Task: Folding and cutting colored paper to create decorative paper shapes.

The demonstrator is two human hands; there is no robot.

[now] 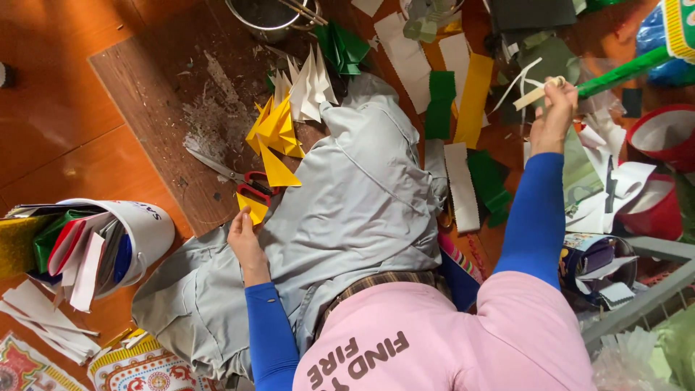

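Head view, looking straight down: a wide grey garment (362, 210) lies spread over the orange-brown floor (65, 123) and a scuffed brown board (166, 87), filling the middle of the scene, with the person's pink shirt (463, 340) at the near edge. Left of the garment stands a white bucket (148, 228) tipped on its side and stuffed with coloured sheets. At the far edge of the garment sits a heap of folded yellow and white paper triangles (286, 116), and just near it lie red-handled scissors (242, 181). Strips of white, yellow and green paper (463, 101) are scattered to the right of the garment. The left hand (245, 242), on a blue-sleeved arm stretched forward, rests flat at the garment's left border, its fingertips touching a small yellow paper piece (253, 206) beside the scissor handles (whether it grips the piece cannot be told). The right hand (554, 116), arm raised far out to the right, is pinched closed around a pale thin stick (536, 94), next to a green rod (622, 71).
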